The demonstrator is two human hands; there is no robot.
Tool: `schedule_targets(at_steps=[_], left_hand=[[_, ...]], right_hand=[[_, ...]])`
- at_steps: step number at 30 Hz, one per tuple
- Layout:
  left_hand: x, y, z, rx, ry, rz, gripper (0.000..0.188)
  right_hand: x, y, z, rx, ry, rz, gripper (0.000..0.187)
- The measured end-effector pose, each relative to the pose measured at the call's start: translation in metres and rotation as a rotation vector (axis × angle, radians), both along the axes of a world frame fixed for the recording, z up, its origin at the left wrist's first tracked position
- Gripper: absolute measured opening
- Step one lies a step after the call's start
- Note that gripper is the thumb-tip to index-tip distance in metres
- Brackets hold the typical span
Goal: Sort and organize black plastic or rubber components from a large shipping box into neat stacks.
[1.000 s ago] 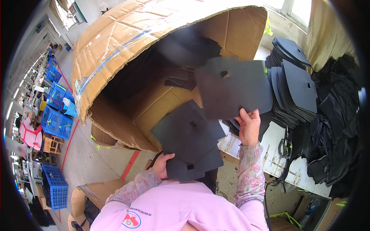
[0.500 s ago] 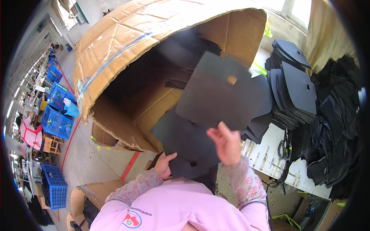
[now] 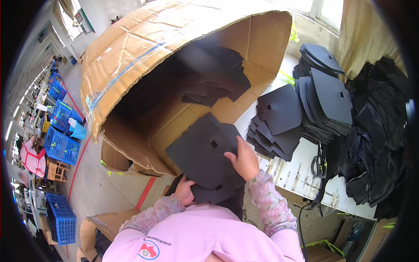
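Observation:
Several thin black panels (image 3: 194, 150) with small square holes overlap in front of my body. My left hand (image 3: 184, 192) grips their lower left edge, thumb on top and fingers hidden underneath. At their right edge is my right hand (image 3: 245, 160), its thumb over the top panel and its other fingers at the edge. Just right of that hand, a fanned pile of similar panels (image 3: 279, 107) lies on a white table (image 3: 283, 177). Beyond it stands a taller stack of black panels (image 3: 329, 96).
A large cardboard box (image 3: 126, 56) lies with its opening toward me, more black panels (image 3: 209, 89) inside. Black fabric (image 3: 379, 131) is heaped at the right beside scissors (image 3: 317, 167). Blue crates (image 3: 61, 216) line the floor at left, where a person in pink (image 3: 32, 159) sits.
The panel held up in front of the box by my right hand is no longer raised there, uncovering the pile on the table. My right hand has shifted slightly left to the panels before me.

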State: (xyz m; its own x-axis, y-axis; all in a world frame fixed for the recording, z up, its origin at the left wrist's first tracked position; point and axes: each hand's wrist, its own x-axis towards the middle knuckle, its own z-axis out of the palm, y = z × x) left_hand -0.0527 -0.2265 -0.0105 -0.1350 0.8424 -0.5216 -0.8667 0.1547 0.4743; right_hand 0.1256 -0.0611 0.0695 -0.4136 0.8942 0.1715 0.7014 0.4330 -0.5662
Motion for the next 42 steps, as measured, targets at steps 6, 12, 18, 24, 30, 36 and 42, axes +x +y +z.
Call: schedule_targets(at_steps=[6, 12, 18, 24, 30, 36, 42], left_hand=[[-0.003, -0.003, -0.009, 0.028, 0.208, 0.04, 0.046], [-0.006, -0.003, 0.002, 0.079, 0.291, 0.031, 0.045], [-0.008, -0.001, 0.013, 0.03, 0.159, 0.043, 0.045], [-0.007, 0.003, 0.013, 0.085, 0.113, 0.013, 0.052], [-0.009, 0.005, 0.016, 0.059, 0.116, 0.002, 0.048], [-0.017, 0.003, 0.015, 0.025, 0.076, -0.001, 0.045], [-0.034, -0.002, -0.017, -0.038, -0.008, -0.084, 0.039]], right_hand=[[-0.006, -0.015, -0.017, 0.05, -0.063, 0.039, 0.065], [0.014, 0.001, -0.014, -0.42, 0.509, 0.095, 0.053], [0.075, 0.039, 0.048, -0.564, 1.004, 0.05, 0.023], [0.103, 0.038, 0.061, -0.566, 1.147, 0.049, 0.026], [0.111, 0.037, 0.05, -0.692, 0.926, 0.233, 0.027], [0.088, 0.023, 0.073, 0.321, 0.539, 0.204, 0.025], [0.065, -0.011, 0.045, 0.219, -0.052, 0.78, 0.037]])
